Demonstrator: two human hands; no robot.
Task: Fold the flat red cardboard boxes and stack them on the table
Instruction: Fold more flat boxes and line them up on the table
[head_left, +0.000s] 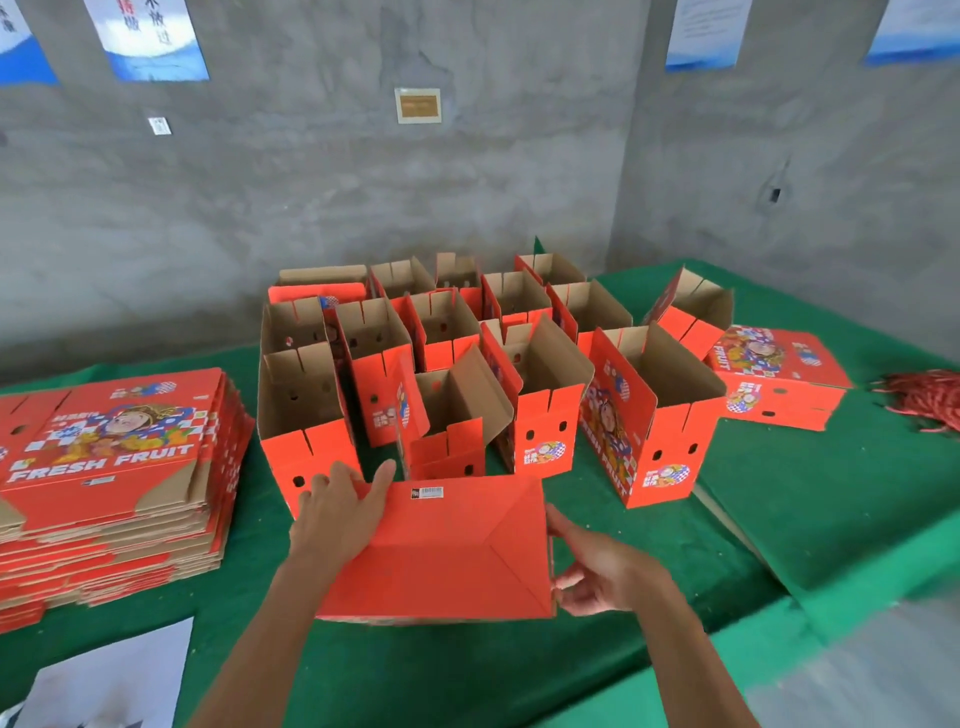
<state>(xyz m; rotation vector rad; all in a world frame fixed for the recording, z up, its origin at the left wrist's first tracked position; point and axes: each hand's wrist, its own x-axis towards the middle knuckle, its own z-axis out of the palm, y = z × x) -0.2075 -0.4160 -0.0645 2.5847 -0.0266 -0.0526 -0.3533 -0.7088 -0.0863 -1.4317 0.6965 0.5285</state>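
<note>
Box (447, 551) bottom being closed — left hand (332, 514) presses flat at 10 o'clock, right hand (608, 571) pinches the 3 o'clock edge; next, upright and stack.

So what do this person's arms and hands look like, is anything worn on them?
Both are bare: the left hand and right hand show no gloves, and no rings or watch can be seen. The forearms are uncovered right down to the frame's bottom edge, with no sleeve, strap or marking in view.

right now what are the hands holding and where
Both hold one red box, folded base up: left hand flat on its far-left corner, right hand at its right edge.
</note>
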